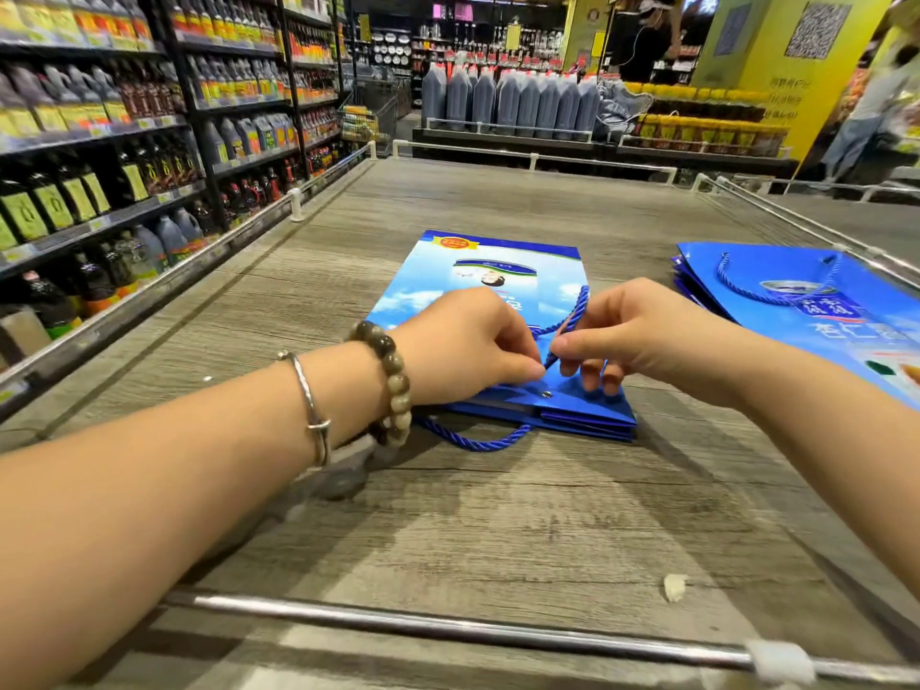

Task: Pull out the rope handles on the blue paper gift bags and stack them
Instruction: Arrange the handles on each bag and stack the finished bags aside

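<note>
A flat blue paper gift bag (498,271) lies in the middle of the wooden table (448,530), its open end toward me. My left hand (468,346) presses on the bag near its top edge, thumb and forefinger pinched by the eyelet. My right hand (642,331) pinches the upper blue rope handle (572,311), which loops up over the bag. A second rope handle (478,440) hangs out from under the bag's near edge. A stack of blue bags (796,291) lies at the right, a rope handle on top.
A chrome rail (448,625) runs along the table's near edge, with more rails along both sides. Shelves of dark bottles (99,166) line the left. A small white scrap (674,587) lies near the front. A person stands at the far right.
</note>
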Demonstrator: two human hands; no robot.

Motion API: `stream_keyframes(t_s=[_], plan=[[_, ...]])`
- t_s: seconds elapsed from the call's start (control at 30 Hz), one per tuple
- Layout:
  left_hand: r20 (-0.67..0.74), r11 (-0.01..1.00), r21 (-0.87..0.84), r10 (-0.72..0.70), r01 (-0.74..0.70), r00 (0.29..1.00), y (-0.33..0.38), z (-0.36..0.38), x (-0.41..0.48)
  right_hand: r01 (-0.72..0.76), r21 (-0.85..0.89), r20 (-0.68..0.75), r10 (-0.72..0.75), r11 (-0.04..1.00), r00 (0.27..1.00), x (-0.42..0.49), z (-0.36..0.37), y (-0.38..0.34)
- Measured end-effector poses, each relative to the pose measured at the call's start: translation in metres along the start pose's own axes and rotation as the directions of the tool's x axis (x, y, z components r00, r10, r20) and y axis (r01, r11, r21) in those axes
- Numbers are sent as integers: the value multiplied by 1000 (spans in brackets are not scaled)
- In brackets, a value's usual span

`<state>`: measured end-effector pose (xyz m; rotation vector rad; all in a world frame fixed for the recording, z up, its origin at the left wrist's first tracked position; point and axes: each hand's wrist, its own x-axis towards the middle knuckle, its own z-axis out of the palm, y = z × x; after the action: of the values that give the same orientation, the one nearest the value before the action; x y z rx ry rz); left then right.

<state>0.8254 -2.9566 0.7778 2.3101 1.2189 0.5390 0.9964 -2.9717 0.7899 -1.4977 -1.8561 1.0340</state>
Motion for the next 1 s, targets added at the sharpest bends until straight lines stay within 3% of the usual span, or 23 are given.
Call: stream_keyframes(t_s=[0.1,0.17,0.5,0.63,0.73,0.83,0.93,1.0], plan=[[87,959,281,7,-31,996,-3,-10,-6,-14,-116,-18,12,993,1000,3,2,9],[112,931,365,-13,-28,994,-5,-10,-9,-4,-183,-3,4,983,1000,4,5,13],[58,964,255,67,-80,996,-10,-6,-5,74,-279,59,-59,957,996,5,6,13],[-50,973,161,176,-166,983,-9,-3,-4,95,-378,17,-96,921,995,6,6,11],[-143,949,183,285,-258,948,-9,-1,-5,131,-427,15,-138,895,990,3,4,7],[-109,920,257,332,-296,937,-9,-1,-6,132,-333,66,-117,933,991,-3,0,3],[-86,918,340,246,-203,965,-1,-3,-8,161,-395,119,-124,905,985,-7,0,5],[-136,905,413,169,-99,976,5,-2,-11,182,-446,79,-164,876,983,-5,2,7]])
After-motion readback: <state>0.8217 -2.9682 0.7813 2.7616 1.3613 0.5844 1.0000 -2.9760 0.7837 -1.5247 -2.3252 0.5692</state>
